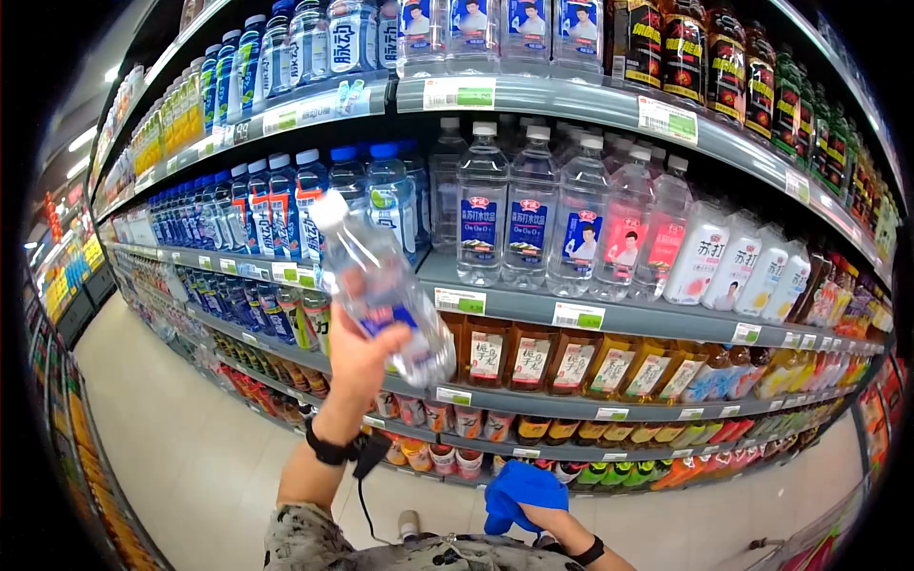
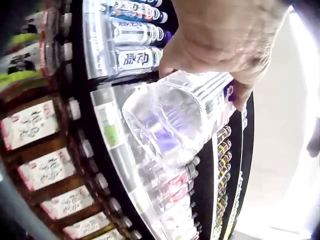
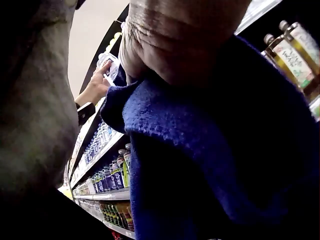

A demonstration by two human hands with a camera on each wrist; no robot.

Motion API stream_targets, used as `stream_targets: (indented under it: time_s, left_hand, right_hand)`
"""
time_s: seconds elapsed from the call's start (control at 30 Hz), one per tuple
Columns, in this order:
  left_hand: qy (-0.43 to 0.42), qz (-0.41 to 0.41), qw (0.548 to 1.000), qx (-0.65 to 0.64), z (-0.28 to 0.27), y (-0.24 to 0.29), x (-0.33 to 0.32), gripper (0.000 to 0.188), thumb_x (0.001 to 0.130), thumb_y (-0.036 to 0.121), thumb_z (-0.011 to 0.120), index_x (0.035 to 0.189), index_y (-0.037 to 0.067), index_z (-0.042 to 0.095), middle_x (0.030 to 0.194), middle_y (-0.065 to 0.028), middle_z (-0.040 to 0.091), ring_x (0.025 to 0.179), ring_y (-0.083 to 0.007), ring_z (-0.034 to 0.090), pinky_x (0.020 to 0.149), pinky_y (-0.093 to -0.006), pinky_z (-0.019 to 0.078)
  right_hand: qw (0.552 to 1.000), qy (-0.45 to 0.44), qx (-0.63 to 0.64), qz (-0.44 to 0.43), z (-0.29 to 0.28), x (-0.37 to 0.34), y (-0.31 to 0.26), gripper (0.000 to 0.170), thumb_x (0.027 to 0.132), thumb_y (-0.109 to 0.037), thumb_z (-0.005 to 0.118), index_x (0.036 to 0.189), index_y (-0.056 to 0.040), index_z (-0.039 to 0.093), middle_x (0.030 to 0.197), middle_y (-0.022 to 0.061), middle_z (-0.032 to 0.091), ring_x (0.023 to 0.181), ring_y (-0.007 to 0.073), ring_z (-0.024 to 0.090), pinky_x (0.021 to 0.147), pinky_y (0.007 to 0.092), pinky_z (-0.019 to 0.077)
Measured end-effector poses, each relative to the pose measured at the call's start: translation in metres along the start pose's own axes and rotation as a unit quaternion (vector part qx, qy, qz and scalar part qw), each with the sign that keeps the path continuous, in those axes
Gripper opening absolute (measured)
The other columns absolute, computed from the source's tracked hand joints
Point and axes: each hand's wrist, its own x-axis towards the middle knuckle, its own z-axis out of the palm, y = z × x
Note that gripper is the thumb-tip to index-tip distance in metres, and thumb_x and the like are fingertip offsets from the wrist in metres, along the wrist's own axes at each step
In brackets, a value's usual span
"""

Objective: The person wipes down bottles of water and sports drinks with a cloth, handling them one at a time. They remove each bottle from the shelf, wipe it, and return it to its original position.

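While the left hand [image 1: 357, 357] curls its thumb and fingers round a clear bottle [image 1: 388, 285], closed to the width of the bottle's body, the bottle is held up in front of the left end of the grey shelf [image 1: 519, 309]; it tilts, white cap towards the upper left and base towards the lower right, the thumb lying across its blue label, the fingers showing through the plastic; a black strap [image 1: 331, 445] with a dark cable circles that wrist. The right hand [image 1: 546, 519] is low, below the grey shelf and well apart from it, at a bunched blue cloth [image 1: 522, 487]; the cloth covers its fingers, so how far they close cannot be told; a black band [image 1: 589, 552] sits on that wrist; a patterned grey sleeve [image 1: 303, 539] covers the left upper arm.

On the grey shelf stand blue-labelled clear bottles [image 1: 481, 214] with white caps, then pink-labelled bottles [image 1: 625, 233] to their right, then white bottles [image 1: 702, 252] further right; price tags [image 1: 579, 316] line its front edge; to the left of the grey shelf runs a row of blue drink bottles [image 1: 278, 209]; directly below it are amber bottles [image 1: 530, 360] with white labels; above it, on the right, stand dark bottles [image 1: 683, 48] with black labels; pale floor [image 1: 228, 447] spreads below the grey shelf.
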Motion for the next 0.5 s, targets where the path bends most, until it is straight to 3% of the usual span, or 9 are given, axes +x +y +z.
stream_targets:
  time_s: [0.07, 0.1, 0.17, 0.2, 0.27, 0.33, 0.37, 0.5]
  left_hand:
    - [-0.009, 0.050, 0.996, 0.071, 0.003, 0.006, 0.033, 0.089, 0.059, 0.010, 0.081, 0.131, 0.000, 0.030, 0.120, -0.0111, 0.047, 0.108, -0.0210, 0.050, 0.092, -0.0339, 0.0429]
    - [-0.005, 0.045, 0.996, 0.075, 0.009, 0.011, 0.045, 0.086, 0.059, 0.009, 0.080, 0.130, -0.001, 0.032, 0.120, -0.0114, 0.046, 0.108, -0.0206, 0.049, 0.092, -0.0333, 0.0426]
    - [-0.005, 0.069, 0.994, 0.085, 0.010, 0.004, 0.069, 0.079, 0.061, 0.005, 0.079, 0.127, -0.001, 0.035, 0.118, -0.0113, 0.048, 0.106, -0.0197, 0.051, 0.091, -0.0323, 0.0430]
    - [-0.015, 0.086, 0.992, 0.088, 0.015, 0.004, 0.078, 0.077, 0.062, 0.004, 0.078, 0.126, -0.002, 0.036, 0.117, -0.0112, 0.049, 0.105, -0.0193, 0.052, 0.090, -0.0317, 0.0432]
    - [-0.006, 0.100, 0.985, 0.144, 0.021, -0.001, 0.093, 0.073, 0.061, 0.006, 0.079, 0.121, -0.002, 0.039, 0.112, -0.0104, 0.051, 0.100, -0.0181, 0.054, 0.087, -0.0293, 0.0442]
    - [0.007, 0.126, 0.945, 0.301, 0.013, -0.012, 0.106, 0.065, 0.062, 0.011, 0.080, 0.114, -0.003, 0.044, 0.108, -0.0111, 0.053, 0.094, -0.0182, 0.056, 0.081, -0.0293, 0.0457]
    - [0.005, 0.125, 0.946, 0.300, 0.011, -0.017, 0.110, 0.065, 0.062, 0.011, 0.080, 0.114, -0.003, 0.044, 0.108, -0.0111, 0.053, 0.094, -0.0182, 0.056, 0.081, -0.0293, 0.0457]
    - [-0.024, 0.077, 0.932, 0.355, 0.015, -0.020, 0.116, 0.054, 0.062, 0.013, 0.079, 0.105, -0.003, 0.050, 0.100, -0.0112, 0.056, 0.086, -0.0175, 0.058, 0.074, -0.0301, 0.0471]
  right_hand:
    - [0.975, -0.016, 0.189, 0.115, 0.004, -0.003, 0.005, 0.013, 0.086, -0.015, 0.055, 0.088, -0.0026, 0.058, 0.078, 0.0089, 0.060, 0.070, 0.0214, 0.057, 0.067, 0.0299, 0.0462]
    - [0.975, -0.015, 0.190, 0.116, 0.004, -0.003, 0.001, 0.013, 0.086, -0.015, 0.055, 0.088, -0.0026, 0.058, 0.078, 0.0089, 0.060, 0.070, 0.0214, 0.057, 0.067, 0.0299, 0.0462]
    - [0.910, -0.044, 0.344, 0.225, 0.002, -0.003, -0.011, 0.014, 0.087, -0.016, 0.054, 0.083, -0.0023, 0.056, 0.074, 0.0067, 0.059, 0.066, 0.0165, 0.056, 0.062, 0.0290, 0.0454]
    - [0.910, -0.042, 0.345, 0.226, 0.003, -0.003, -0.011, 0.014, 0.087, -0.016, 0.054, 0.083, -0.0023, 0.056, 0.074, 0.0067, 0.059, 0.066, 0.0165, 0.056, 0.062, 0.0290, 0.0454]
    - [0.955, -0.019, 0.246, 0.162, 0.005, -0.004, -0.010, 0.017, 0.088, -0.017, 0.053, 0.080, -0.0024, 0.055, 0.070, 0.0045, 0.058, 0.062, 0.0128, 0.054, 0.059, 0.0279, 0.0444]
    - [0.973, -0.021, 0.191, 0.128, 0.000, -0.002, -0.019, 0.017, 0.088, -0.018, 0.053, 0.081, -0.0026, 0.055, 0.070, 0.0049, 0.058, 0.063, 0.0135, 0.054, 0.059, 0.0280, 0.0446]
    - [0.986, -0.023, 0.134, 0.091, -0.003, -0.002, -0.023, 0.017, 0.088, -0.019, 0.052, 0.082, -0.0028, 0.056, 0.070, 0.0053, 0.058, 0.063, 0.0141, 0.055, 0.059, 0.0282, 0.0448]
    - [0.963, -0.013, 0.210, 0.171, -0.005, -0.005, -0.018, 0.012, 0.086, -0.009, 0.054, 0.083, 0.0020, 0.058, 0.080, 0.0075, 0.061, 0.070, 0.0155, 0.058, 0.065, 0.0273, 0.0462]
